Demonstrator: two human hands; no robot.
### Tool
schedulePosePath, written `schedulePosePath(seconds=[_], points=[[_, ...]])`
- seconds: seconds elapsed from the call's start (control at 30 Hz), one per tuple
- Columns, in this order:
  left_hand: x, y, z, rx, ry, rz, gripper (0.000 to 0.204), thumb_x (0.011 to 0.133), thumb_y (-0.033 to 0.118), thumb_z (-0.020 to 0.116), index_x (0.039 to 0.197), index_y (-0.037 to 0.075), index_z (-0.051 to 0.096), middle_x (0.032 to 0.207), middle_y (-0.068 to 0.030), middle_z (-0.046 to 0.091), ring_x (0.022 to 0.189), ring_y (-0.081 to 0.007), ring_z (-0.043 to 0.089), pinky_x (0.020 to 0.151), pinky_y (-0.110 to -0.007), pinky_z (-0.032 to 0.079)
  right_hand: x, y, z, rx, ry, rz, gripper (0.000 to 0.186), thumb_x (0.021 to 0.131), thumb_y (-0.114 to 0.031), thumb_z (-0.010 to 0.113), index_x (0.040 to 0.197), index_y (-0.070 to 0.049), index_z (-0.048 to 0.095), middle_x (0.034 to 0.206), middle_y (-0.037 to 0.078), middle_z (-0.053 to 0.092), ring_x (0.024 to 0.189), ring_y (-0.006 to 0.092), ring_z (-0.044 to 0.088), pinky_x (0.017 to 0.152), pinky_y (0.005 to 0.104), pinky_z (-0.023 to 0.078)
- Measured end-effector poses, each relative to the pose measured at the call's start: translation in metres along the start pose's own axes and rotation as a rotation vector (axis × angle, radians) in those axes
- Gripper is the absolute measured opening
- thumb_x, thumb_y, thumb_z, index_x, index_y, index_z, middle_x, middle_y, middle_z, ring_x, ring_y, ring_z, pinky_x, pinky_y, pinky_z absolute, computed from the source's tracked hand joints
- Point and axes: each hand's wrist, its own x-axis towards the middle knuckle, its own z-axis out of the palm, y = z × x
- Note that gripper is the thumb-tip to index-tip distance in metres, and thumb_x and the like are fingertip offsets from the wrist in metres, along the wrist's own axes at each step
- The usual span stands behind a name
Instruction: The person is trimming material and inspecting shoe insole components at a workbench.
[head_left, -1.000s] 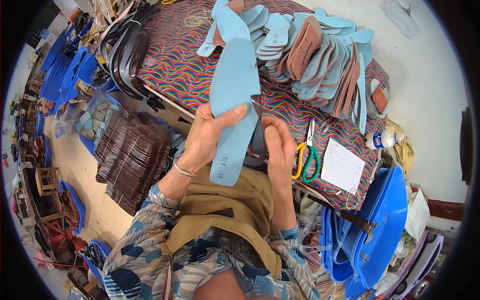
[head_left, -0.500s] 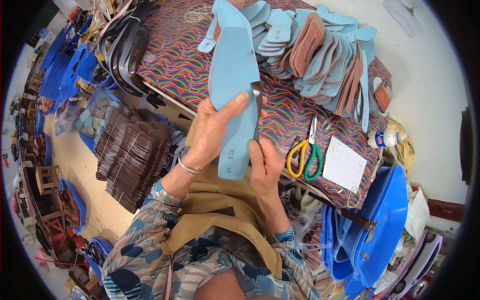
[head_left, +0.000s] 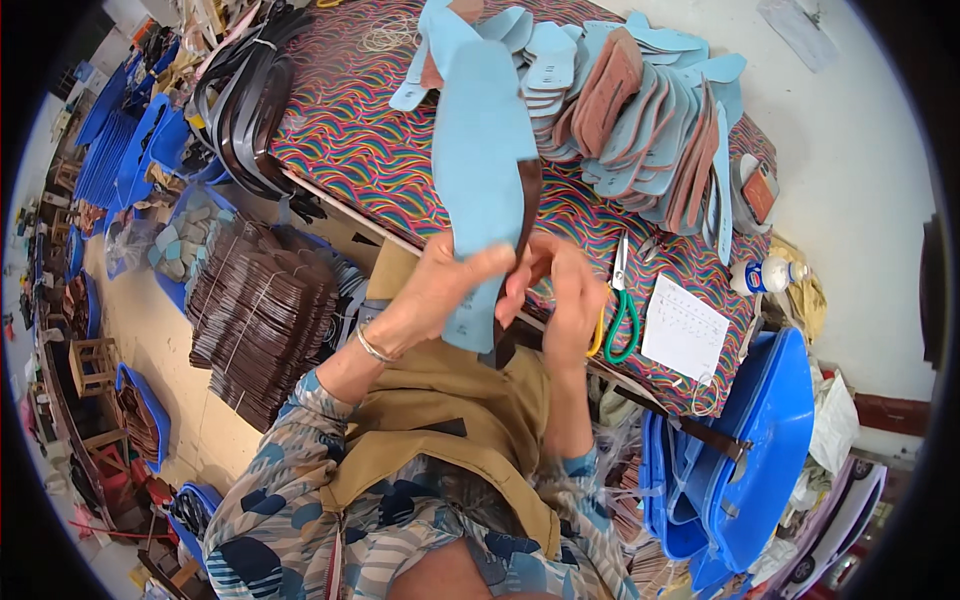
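My left hand (head_left: 445,285) is closed around a long light blue insole-shaped sheet (head_left: 485,150), thumb across its face. Along the sheet's right edge runs a narrow dark brown strip (head_left: 530,190). Its lower end hangs below my fingers, beside the sheet's narrow end. My right hand (head_left: 570,290) is just right of the strip, fingers bent and apart and slightly blurred. Whether its fingertips touch the strip is hard to see. Past the sheet, on the patterned table (head_left: 350,140), lies a fanned pile of similar blue and reddish-brown pieces (head_left: 650,130).
Scissors with yellow and green handles (head_left: 622,320) lie beside a written paper sheet (head_left: 685,330) and a small white bottle (head_left: 770,276). Blue bins (head_left: 760,440) stand at the right. Bundled dark brown pieces (head_left: 265,310) are stacked at left, below hanging dark strips (head_left: 245,100).
The blue sheet has shifted slightly right and down. My right hand has left the sheet's lower edge and moved right. More of the brown strip shows now.
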Motion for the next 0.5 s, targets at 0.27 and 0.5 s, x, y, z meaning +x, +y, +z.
schedulePosePath(seconds=[0.27, 0.5], points=[[-0.006, -0.01, 0.001, 0.157, -0.018, 0.025, 0.015, 0.09, 0.012, 0.068, 0.093, -0.002, 0.065, 0.077, -0.0093, 0.067, 0.06, -0.0146, 0.063, 0.054, -0.027, 0.051, 0.011, -0.02, -0.001, 0.125, -0.198, 0.112, 0.01, 0.092, -0.003, 0.06, 0.099, 0.004, 0.06, 0.07, -0.002, 0.051, 0.06, 0.0026, 0.048, 0.049, 0.0167, 0.036], [-0.01, -0.015, 0.003, 0.141, -0.119, -0.153, 0.018, 0.09, 0.009, 0.066, 0.099, -0.006, 0.065, 0.083, -0.0147, 0.07, 0.064, -0.0169, 0.066, 0.058, -0.028, 0.055, 0.03, -0.006, -0.008, -0.145, 0.012, -0.157, 0.029, 0.089, -0.01, 0.067, 0.066, 0.0, 0.052, 0.061, -0.004, 0.042, 0.054, 0.0035, 0.032, 0.048, 0.0264, 0.023]])
